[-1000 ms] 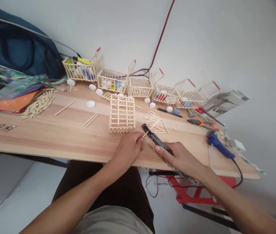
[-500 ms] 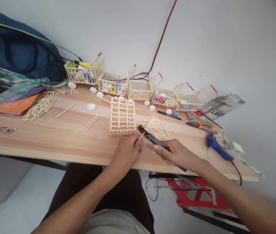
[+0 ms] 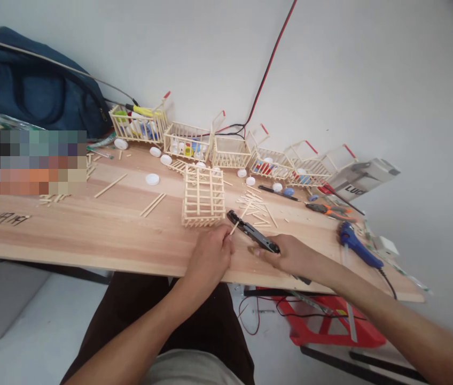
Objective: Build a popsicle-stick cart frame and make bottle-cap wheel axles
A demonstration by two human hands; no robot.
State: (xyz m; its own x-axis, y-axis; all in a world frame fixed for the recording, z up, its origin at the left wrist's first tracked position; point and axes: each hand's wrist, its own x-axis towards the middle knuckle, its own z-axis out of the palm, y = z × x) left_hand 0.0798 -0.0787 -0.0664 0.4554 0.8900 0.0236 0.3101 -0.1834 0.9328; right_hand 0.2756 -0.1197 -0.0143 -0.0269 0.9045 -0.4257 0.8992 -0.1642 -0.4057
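Observation:
My left hand (image 3: 209, 258) pinches a thin wooden stick (image 3: 234, 228) near the front edge of the wooden table (image 3: 90, 230). My right hand (image 3: 290, 254) grips black cutting pliers (image 3: 250, 234), whose jaws meet the stick's far end. Just behind both hands stands a small cage frame (image 3: 203, 195) built of sticks. Cut stick pieces (image 3: 255, 206) lie scattered to its right.
A row of small stick carts (image 3: 226, 147) with red handles lines the wall. White bottle caps (image 3: 152, 179), a stick pile (image 3: 56, 195), orange-handled pliers (image 3: 330, 210) and a blue glue gun (image 3: 357, 243) lie on the table. A blue bag (image 3: 34, 91) sits back left.
The view has shifted slightly, and both hands with the stick and pliers sit a little lower in frame. The pliers stay at the stick's end.

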